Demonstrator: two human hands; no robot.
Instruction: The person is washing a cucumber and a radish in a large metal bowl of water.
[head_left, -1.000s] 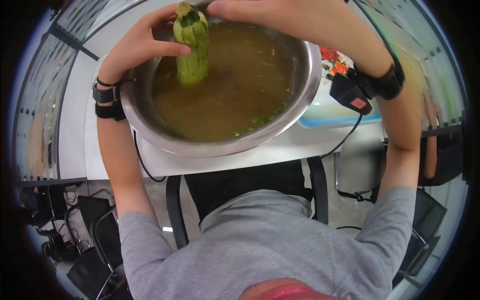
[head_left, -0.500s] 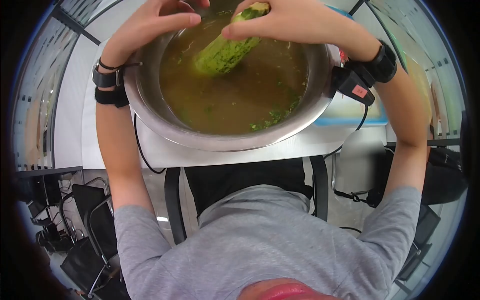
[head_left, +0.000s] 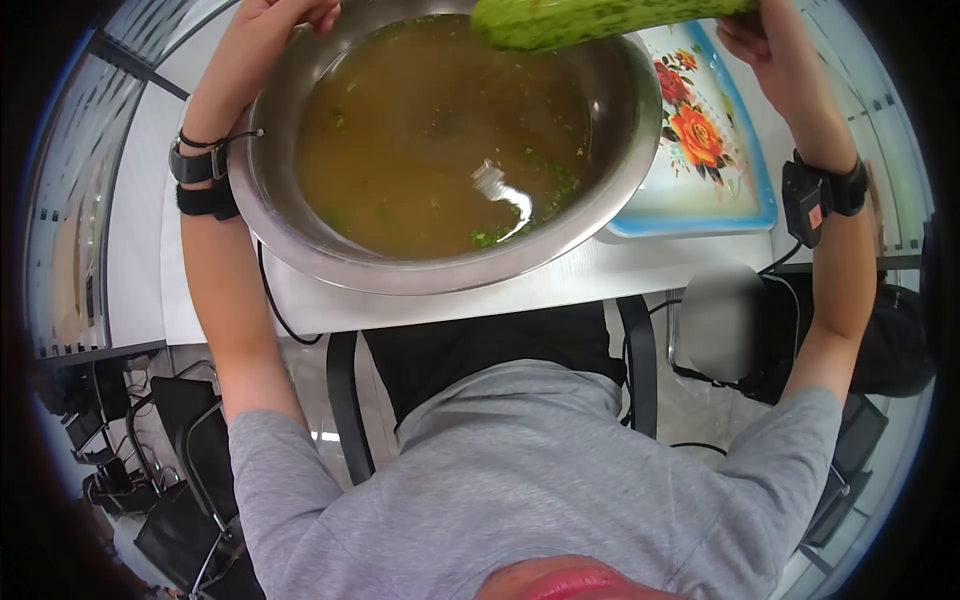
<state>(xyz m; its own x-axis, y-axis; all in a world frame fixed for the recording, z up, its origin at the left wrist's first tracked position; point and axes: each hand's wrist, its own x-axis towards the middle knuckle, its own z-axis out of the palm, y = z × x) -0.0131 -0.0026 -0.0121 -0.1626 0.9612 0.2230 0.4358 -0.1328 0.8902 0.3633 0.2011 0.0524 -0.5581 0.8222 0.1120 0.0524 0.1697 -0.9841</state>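
A long, mottled green zucchini (head_left: 600, 22) is held above the far right part of a wide steel basin (head_left: 400, 279). My right hand (head_left: 785, 45) is closed around its right end, which the top of the view partly cuts off. Murky brown water (head_left: 430, 130) fills the basin, with green bits (head_left: 545, 195) floating near the right side. At the basin's upper left edge is my left hand (head_left: 285, 15), its visible fingers curled. The frame cuts off most of this hand, so whether it grips anything is hidden.
A blue-rimmed tray (head_left: 690, 228) with printed flowers sits right of the basin on the white table (head_left: 520, 300). Black chair armrests (head_left: 345, 400) flank my body. Dark cables hang below the wristbands, and other chairs (head_left: 185, 420) stand at the lower left.
My right hand has carried the zucchini up out of the water and to the right. It now lies nearly level. My left hand has moved left and curled, and more of the tray shows.
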